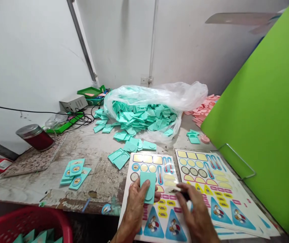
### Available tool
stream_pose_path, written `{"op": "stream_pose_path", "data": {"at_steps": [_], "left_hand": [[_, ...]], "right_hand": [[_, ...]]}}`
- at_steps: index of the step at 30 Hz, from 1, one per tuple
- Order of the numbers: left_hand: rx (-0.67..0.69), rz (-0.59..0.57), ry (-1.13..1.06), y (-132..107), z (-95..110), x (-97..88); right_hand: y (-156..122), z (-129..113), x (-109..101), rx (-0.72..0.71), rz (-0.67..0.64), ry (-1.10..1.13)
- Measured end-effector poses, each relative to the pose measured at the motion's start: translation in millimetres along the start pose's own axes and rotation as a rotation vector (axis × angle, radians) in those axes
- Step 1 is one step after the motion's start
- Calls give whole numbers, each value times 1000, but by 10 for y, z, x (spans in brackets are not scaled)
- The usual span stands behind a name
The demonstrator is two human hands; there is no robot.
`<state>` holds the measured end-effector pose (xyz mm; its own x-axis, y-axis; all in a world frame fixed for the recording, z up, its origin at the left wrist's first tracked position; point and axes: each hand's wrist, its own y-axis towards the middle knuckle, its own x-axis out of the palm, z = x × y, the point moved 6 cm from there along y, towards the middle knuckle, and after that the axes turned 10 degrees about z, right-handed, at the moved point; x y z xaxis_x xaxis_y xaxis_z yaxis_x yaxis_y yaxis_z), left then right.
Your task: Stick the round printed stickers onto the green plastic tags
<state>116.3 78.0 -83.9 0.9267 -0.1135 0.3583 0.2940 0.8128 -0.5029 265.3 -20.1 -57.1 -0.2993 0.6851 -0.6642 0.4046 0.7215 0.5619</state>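
Note:
My left hand (133,207) is closed around a flat teal plastic piece (148,189) with a round recess, held above the left sticker sheet (157,200). My right hand (197,214) grips a small dark tool with a thin pointed tip (183,194); its exact kind is blurred. The tip hovers near the left sheet, apart from the teal piece. A second stack of sticker sheets (225,202) lies to the right, partly behind my right hand. Several teal pieces with round stickers (76,172) rest in a small pile at the left.
Behind the sheets, a clear plastic bag (191,96) spills many teal pieces (144,116). Pink pieces (205,109) lie beside a green panel (258,118). A red mug (36,137) stands at the left; a red basket (64,221) sits below the table edge.

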Motion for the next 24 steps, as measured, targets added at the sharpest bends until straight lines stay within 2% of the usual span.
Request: {"op": "stream_pose_path", "data": {"at_steps": [2, 4, 8, 13, 20, 24], "left_hand": [[-22, -18, 73, -21, -101, 39], [-31, -9, 126, -28, -194, 80], [4, 31, 198, 8, -331, 170], [17, 27, 230, 75, -471, 283], [70, -4, 209, 120, -588, 280], [72, -25, 210, 116, -584, 284]], "right_hand": [[27, 345, -56, 62, -28, -84], [71, 493, -42, 5, -88, -135], [129, 435, 45, -144, -172, -168], [132, 348, 110, -230, -227, -207], [134, 377, 167, -257, -326, -190], [152, 419, 221, -195, -335, -68]]}}
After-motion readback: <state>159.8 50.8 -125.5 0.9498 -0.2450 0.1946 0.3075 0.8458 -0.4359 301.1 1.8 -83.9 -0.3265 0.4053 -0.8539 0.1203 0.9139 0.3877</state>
